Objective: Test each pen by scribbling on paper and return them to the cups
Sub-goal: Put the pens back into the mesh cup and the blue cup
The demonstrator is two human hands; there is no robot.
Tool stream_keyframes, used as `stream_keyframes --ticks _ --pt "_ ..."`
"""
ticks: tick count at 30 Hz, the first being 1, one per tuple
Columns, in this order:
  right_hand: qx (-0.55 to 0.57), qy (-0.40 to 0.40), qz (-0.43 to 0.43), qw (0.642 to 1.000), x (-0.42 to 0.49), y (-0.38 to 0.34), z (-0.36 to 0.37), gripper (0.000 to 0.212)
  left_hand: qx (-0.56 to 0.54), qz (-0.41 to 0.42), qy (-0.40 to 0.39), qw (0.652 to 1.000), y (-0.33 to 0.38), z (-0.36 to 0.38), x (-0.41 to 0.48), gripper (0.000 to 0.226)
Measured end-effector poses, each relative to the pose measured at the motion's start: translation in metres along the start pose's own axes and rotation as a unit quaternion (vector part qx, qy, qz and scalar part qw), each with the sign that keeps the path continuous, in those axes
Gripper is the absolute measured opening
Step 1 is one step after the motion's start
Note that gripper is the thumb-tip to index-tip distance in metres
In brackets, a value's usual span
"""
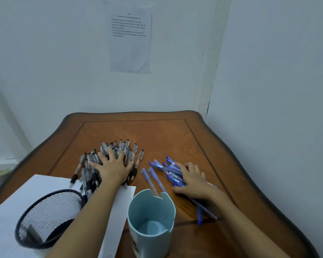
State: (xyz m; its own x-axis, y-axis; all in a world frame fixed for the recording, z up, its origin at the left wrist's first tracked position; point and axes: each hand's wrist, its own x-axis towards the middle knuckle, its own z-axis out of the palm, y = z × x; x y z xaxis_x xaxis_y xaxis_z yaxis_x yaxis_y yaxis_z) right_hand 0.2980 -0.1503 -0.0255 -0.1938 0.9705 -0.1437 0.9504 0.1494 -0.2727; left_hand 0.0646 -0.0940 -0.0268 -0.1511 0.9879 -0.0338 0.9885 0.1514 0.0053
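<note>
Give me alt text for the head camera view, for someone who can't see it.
On a wooden table, a person's left hand presses flat on a heap of black pens while the right hand lies with bent fingers on a heap of blue pens. Nearer the camera stand a black mesh cup on white paper and a pale blue cup.

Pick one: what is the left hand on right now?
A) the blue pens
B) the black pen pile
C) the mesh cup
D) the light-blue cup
B: the left hand lies flat with its fingers spread on the black pen pile, while the right hand curls over the blue pens.
</note>
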Motion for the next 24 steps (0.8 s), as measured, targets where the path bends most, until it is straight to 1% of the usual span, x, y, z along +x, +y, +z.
stream_keyframes --ticks 3,6,8,11,13,16,20,22,24 --pt "0.010 0.085 0.002 0.996 0.004 -0.006 0.006 0.073 0.011 0.002 0.030 0.999 -0.001 0.005 -0.001 0.063" --pt "0.027 0.109 0.020 0.993 0.012 -0.012 0.004 0.069 0.018 0.004 0.048 0.999 -0.001 0.008 -0.001 0.063" --pt "0.045 0.091 0.038 0.994 0.017 -0.017 0.002 0.076 0.019 0.006 0.054 0.998 -0.001 0.009 -0.001 0.063" --pt "0.063 0.058 0.069 0.994 0.019 -0.029 0.000 0.100 0.025 0.006 0.059 0.998 -0.001 0.009 -0.001 0.063" --pt "0.045 0.032 0.082 0.995 0.016 -0.038 0.001 0.114 0.024 0.006 0.062 0.998 -0.001 0.009 -0.001 0.063" --pt "0.008 0.010 0.085 0.996 0.012 -0.048 0.006 0.122 0.026 0.006 0.063 0.998 -0.001 0.009 -0.001 0.063" --pt "-0.002 0.013 0.098 0.995 0.017 -0.050 0.004 0.119 0.025 0.007 0.065 0.998 0.000 0.010 0.000 0.062" --pt "0.002 0.028 0.102 0.994 0.021 -0.049 0.004 0.112 0.023 0.007 0.068 0.997 0.000 0.010 0.000 0.062" --pt "0.026 0.064 0.099 0.993 0.024 -0.048 0.008 0.100 0.023 0.007 0.070 0.997 0.000 0.010 0.000 0.062"
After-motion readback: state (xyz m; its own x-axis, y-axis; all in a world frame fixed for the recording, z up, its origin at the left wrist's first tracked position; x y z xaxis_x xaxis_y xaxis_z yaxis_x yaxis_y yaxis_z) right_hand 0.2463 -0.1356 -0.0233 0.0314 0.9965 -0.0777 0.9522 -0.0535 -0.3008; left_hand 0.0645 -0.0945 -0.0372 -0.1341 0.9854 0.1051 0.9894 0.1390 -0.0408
